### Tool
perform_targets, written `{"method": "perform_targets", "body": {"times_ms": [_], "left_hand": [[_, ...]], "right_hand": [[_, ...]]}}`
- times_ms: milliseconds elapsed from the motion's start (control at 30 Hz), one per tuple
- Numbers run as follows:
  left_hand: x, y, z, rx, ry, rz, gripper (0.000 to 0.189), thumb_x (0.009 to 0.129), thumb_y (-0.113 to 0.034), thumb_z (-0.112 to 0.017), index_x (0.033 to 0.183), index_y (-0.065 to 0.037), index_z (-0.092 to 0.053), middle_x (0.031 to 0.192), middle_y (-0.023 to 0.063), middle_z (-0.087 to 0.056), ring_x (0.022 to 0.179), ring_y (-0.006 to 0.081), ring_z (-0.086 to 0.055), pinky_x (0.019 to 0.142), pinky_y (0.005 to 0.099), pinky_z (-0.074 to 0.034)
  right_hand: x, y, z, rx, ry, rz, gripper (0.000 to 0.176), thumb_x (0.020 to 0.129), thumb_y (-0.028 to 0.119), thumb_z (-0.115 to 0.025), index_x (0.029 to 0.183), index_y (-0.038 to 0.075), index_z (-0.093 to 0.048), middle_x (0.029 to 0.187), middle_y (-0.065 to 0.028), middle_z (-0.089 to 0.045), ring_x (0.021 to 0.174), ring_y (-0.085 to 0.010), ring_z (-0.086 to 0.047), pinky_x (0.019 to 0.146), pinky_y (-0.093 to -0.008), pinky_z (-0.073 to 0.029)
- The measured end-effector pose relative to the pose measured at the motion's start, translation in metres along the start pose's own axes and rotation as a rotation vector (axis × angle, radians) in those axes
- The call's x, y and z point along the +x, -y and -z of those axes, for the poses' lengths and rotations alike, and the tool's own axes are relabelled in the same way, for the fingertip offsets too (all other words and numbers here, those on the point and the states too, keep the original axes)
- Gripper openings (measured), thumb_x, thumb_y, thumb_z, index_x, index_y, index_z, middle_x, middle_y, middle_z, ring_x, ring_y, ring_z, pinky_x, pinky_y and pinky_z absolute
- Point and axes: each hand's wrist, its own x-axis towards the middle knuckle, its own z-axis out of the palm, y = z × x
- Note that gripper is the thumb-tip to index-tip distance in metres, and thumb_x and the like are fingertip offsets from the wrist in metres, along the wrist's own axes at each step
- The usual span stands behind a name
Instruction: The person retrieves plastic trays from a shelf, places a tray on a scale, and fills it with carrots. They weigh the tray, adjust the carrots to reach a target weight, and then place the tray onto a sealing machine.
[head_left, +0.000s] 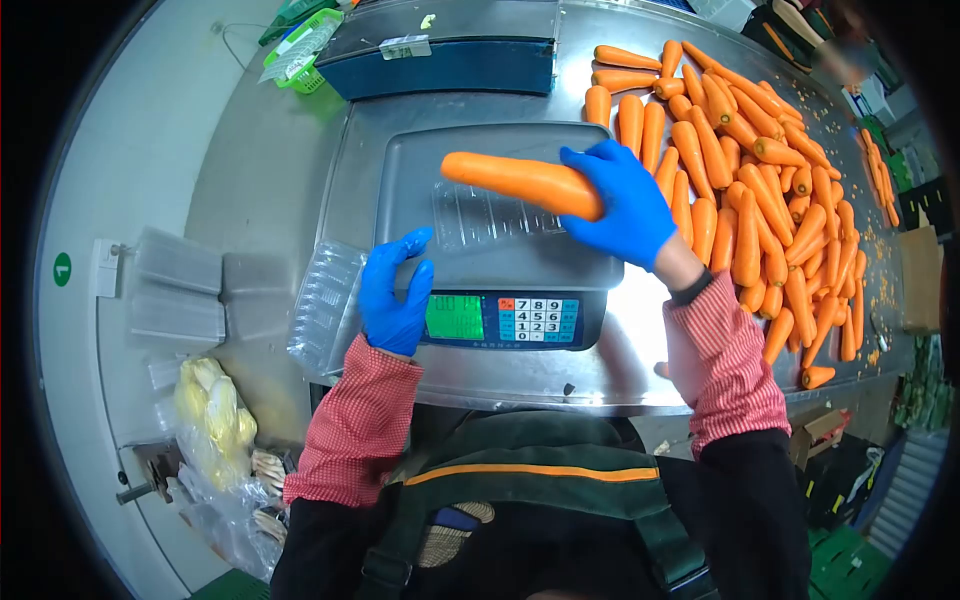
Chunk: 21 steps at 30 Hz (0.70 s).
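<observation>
My right hand (628,205), in a blue glove, grips a large carrot (515,182) by its thick end. The carrot is held over a clear plastic tray (470,222) that lies on the grey pan of a digital scale (400,170). My left hand (397,290), also gloved in blue, is at the scale's front left corner with thumb and fingers apart and nothing between them. Beside it lies a stack of clear plastic trays (325,305). The scale's green display (454,317) is lit, its digits too small to read.
A large pile of carrots (745,200) covers the right of the metal table (640,330). A dark blue box (440,65) stands behind the scale, near a green basket (305,50). Plastic bags (215,415) hang at lower left. Another person (845,60) is at the far right.
</observation>
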Motion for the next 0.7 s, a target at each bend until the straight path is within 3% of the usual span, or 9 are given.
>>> {"method": "perform_targets", "body": {"times_ms": [133,233,333,467,500,533,633,667,700], "left_hand": [[0.0,-0.008,0.002,0.062,0.104,-0.037,0.032,0.087,0.006,-0.057,0.118,0.001,-0.058,0.115,0.0118,-0.061,0.105,0.0214,-0.06,0.095,0.0332,-0.047],[-0.002,-0.003,0.005,0.027,0.134,-0.013,0.039,0.084,0.003,-0.061,0.123,-0.001,-0.056,0.119,0.0118,-0.059,0.11,0.0234,-0.058,0.097,0.0338,-0.045],[0.009,-0.025,0.002,0.223,0.062,-0.187,0.045,0.081,-0.007,-0.069,0.125,-0.005,-0.057,0.12,0.0106,-0.058,0.114,0.026,-0.055,0.101,0.0412,-0.042],[0.032,-0.063,-0.007,0.686,0.058,-0.561,0.058,0.076,-0.021,-0.075,0.13,-0.013,-0.055,0.122,0.0089,-0.057,0.117,0.0282,-0.052,0.104,0.0499,-0.034],[0.036,-0.068,-0.007,0.77,0.102,-0.563,0.059,0.075,-0.023,-0.075,0.131,-0.017,-0.055,0.119,0.0077,-0.058,0.115,0.0277,-0.053,0.104,0.0505,-0.033],[0.038,-0.07,-0.008,0.854,0.144,-0.565,0.061,0.075,-0.026,-0.076,0.132,-0.022,-0.055,0.117,0.0065,-0.059,0.112,0.0271,-0.054,0.104,0.051,-0.032],[0.033,-0.057,0.003,0.593,0.255,-0.401,0.062,0.071,-0.018,-0.077,0.13,-0.018,-0.057,0.112,0.0084,-0.059,0.106,0.0285,-0.058,0.101,0.0469,-0.038],[0.03,-0.049,0.006,0.439,0.224,-0.32,0.063,0.07,-0.014,-0.078,0.13,-0.016,-0.056,0.113,0.009,-0.059,0.105,0.028,-0.059,0.1,0.0448,-0.041],[0.025,-0.037,0.007,0.285,0.193,-0.238,0.064,0.07,-0.01,-0.079,0.129,-0.013,-0.056,0.113,0.0096,-0.06,0.105,0.0275,-0.06,0.099,0.0428,-0.043]], "right_hand": [[0.015,-0.007,-0.027,-0.041,0.116,0.03,0.053,0.069,0.029,-0.069,0.112,0.002,-0.06,0.102,-0.0169,-0.055,0.095,-0.0361,-0.055,0.084,-0.043,-0.047],[0.013,-0.011,-0.03,0.018,0.123,0.03,0.053,0.069,0.031,-0.069,0.112,0.001,-0.06,0.102,-0.0173,-0.055,0.095,-0.0362,-0.055,0.084,-0.043,-0.047],[0.003,-0.001,-0.019,0.196,0.124,-0.139,0.054,0.071,0.034,-0.07,0.112,0.001,-0.06,0.101,-0.0173,-0.054,0.095,-0.0358,-0.055,0.085,-0.0411,-0.047],[-0.001,0.045,0.001,0.425,0.144,-0.104,0.056,0.072,0.039,-0.072,0.112,0.002,-0.061,0.099,-0.0171,-0.055,0.093,-0.035,-0.057,0.084,-0.0391,-0.047],[-0.006,0.058,0.003,0.447,0.167,-0.072,0.052,0.076,0.035,-0.072,0.116,0.004,-0.06,0.098,-0.0143,-0.056,0.089,-0.0295,-0.058,0.083,-0.0363,-0.048],[-0.013,0.07,0.005,0.664,0.143,-0.179,0.05,0.079,0.031,-0.071,0.12,0.005,-0.059,0.096,-0.0121,-0.056,0.087,-0.0247,-0.057,0.081,-0.0335,-0.047],[-0.047,0.072,0.017,1.027,-0.022,-0.484,0.051,0.085,0.021,-0.068,0.131,0.006,-0.052,0.094,-0.0067,-0.056,0.082,-0.0126,-0.052,0.076,-0.0266,-0.045],[-0.067,0.068,0.009,0.853,-0.207,-0.551,0.054,0.084,0.021,-0.068,0.132,0.004,-0.05,0.09,-0.0061,-0.056,0.08,-0.011,-0.05,0.074,-0.0252,-0.044],[-0.093,0.06,0.003,0.614,-0.216,-0.688,0.066,0.081,0.024,-0.072,0.136,0.002,-0.044,0.093,-0.0077,-0.055,0.08,-0.0138,-0.05,0.076,-0.0276,-0.044]]}}
